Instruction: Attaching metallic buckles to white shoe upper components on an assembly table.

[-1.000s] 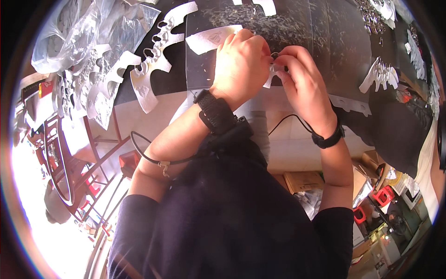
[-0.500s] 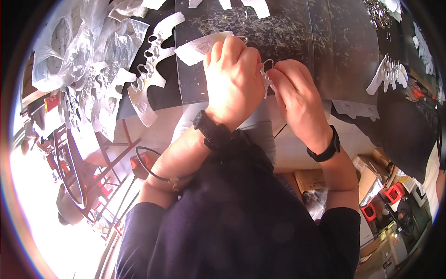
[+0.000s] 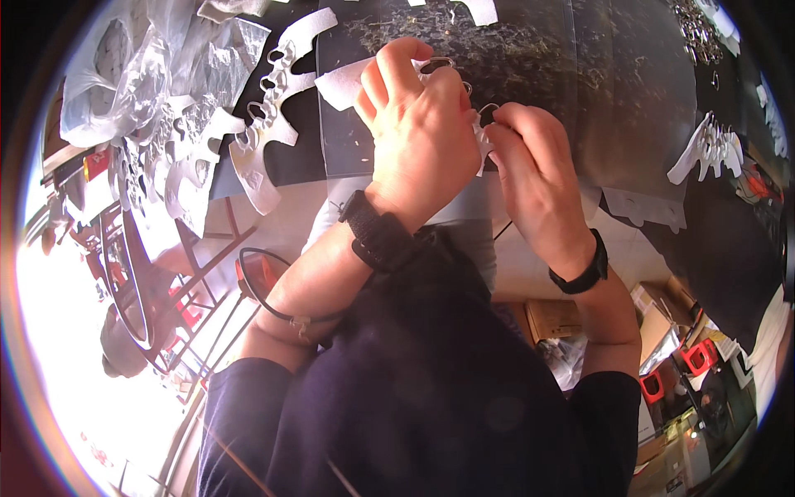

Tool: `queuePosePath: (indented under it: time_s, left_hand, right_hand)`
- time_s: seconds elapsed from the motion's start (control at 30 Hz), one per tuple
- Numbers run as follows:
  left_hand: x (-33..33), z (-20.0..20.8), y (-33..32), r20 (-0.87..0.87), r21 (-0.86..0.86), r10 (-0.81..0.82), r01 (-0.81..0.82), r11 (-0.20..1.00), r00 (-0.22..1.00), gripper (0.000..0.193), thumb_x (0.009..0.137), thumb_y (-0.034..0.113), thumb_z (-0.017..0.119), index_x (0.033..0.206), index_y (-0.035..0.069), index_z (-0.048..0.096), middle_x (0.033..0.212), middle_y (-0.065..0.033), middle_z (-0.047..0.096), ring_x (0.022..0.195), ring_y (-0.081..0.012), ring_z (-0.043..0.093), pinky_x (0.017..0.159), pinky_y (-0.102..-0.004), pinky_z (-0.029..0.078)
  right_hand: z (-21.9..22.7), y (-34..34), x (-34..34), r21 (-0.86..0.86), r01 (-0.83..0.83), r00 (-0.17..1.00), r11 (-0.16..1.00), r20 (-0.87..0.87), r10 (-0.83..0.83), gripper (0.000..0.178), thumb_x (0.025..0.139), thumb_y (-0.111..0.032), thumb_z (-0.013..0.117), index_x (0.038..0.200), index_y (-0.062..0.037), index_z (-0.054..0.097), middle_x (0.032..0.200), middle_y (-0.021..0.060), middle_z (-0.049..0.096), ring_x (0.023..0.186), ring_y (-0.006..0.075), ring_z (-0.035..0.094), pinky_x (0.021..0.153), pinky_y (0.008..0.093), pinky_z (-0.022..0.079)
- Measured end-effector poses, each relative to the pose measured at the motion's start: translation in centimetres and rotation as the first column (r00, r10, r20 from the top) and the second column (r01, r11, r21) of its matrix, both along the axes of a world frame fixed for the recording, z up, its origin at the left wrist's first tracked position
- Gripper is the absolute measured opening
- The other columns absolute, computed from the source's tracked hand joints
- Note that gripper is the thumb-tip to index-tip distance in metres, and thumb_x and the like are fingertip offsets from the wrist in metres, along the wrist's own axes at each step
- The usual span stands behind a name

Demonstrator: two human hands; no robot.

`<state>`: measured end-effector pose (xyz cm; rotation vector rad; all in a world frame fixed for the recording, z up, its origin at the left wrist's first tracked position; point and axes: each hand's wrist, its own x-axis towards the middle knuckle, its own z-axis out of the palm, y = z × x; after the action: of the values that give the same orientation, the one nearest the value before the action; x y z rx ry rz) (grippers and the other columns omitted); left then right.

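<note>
— What's the left hand doing?
— Fingers curled shut, pinching a white cutout with a metal ring at its fingertips — held above the dark table.
— And the right hand?
— Close against the left, fingertips pressed together on the cutout's other end, beside a second ring. Exactly what it grips is hidden.
— Anything nearby?
— A clear sheet under the hands, more white cutouts to the left, plastic bags beyond them, another white stack on the right.
</note>
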<state>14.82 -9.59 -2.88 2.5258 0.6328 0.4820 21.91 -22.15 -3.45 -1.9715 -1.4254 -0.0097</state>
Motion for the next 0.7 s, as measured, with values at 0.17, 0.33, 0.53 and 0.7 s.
queuePosePath:
  time_s: [0.17,0.33,0.53,0.7]
  left_hand:
    - [-0.29,0.06,0.11,0.006,0.045,0.020,-0.021,0.999,1.000,0.014,0.062,0.006,0.066,0.073,0.008,0.058,0.114,-0.0161,0.040,0.100,-0.0337,0.037,0.087,-0.0438,0.030]
    - [-0.14,-0.41,-0.19,0.038,0.045,0.044,-0.046,0.998,0.998,0.012,0.062,0.005,0.065,0.072,0.008,0.058,0.115,-0.0164,0.040,0.103,-0.0357,0.037,0.087,-0.0451,0.032]
    - [-0.32,-0.63,-0.35,0.052,0.025,0.072,-0.073,0.997,0.996,0.013,0.062,0.005,0.065,0.073,0.008,0.058,0.116,-0.0166,0.040,0.106,-0.0359,0.037,0.087,-0.0455,0.032]
    - [-0.27,-0.26,-0.27,0.015,0.015,0.090,-0.091,0.996,0.996,0.026,0.062,0.004,0.065,0.085,0.009,0.055,0.117,-0.0167,0.038,0.106,-0.0351,0.036,0.086,-0.0466,0.031]
  right_hand:
    - [0.01,0.28,0.08,0.054,-0.043,0.999,0.998,0.008,0.042,0.025,0.066,0.002,0.058,0.092,-0.0008,0.057,0.102,0.0076,0.053,0.090,0.0249,0.051,0.076,0.0326,0.042]
    - [-0.21,0.08,0.10,0.033,-0.056,0.998,0.998,0.041,0.055,0.029,0.066,0.003,0.059,0.094,-0.0042,0.057,0.103,0.0062,0.057,0.091,0.0242,0.052,0.079,0.0335,0.042]
    - [-0.04,-0.09,-0.03,-0.032,-0.051,0.997,0.998,0.061,0.053,0.030,0.067,0.005,0.057,0.095,-0.0050,0.056,0.107,0.0053,0.057,0.094,0.0246,0.052,0.082,0.0340,0.041]
    - [-0.33,-0.18,-0.18,-0.032,-0.044,0.997,0.999,0.063,0.046,0.034,0.067,0.006,0.057,0.098,-0.0052,0.056,0.108,0.0049,0.057,0.095,0.0251,0.052,0.083,0.0345,0.041]
